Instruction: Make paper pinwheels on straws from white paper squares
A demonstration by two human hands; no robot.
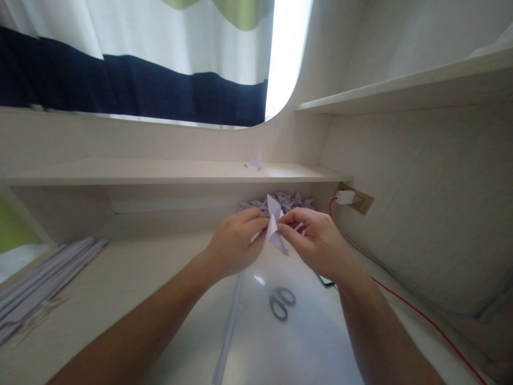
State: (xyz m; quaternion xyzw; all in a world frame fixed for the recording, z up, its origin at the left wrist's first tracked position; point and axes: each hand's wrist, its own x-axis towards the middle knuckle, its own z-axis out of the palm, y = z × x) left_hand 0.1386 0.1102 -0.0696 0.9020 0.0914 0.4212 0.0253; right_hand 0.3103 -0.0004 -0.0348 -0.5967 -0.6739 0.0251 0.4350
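On one pale desk (120,299) with one shelf (160,171) above it, the left hand (234,243) and the right hand (316,240) both pinch one folded paper piece (274,222) in the air above one pair of scissors (280,302).

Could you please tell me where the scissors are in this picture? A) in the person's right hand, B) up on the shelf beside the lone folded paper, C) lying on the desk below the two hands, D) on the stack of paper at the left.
C: the scissors lie flat on the desk, below the left hand and right hand, which both pinch the folded paper piece and touch no scissors.
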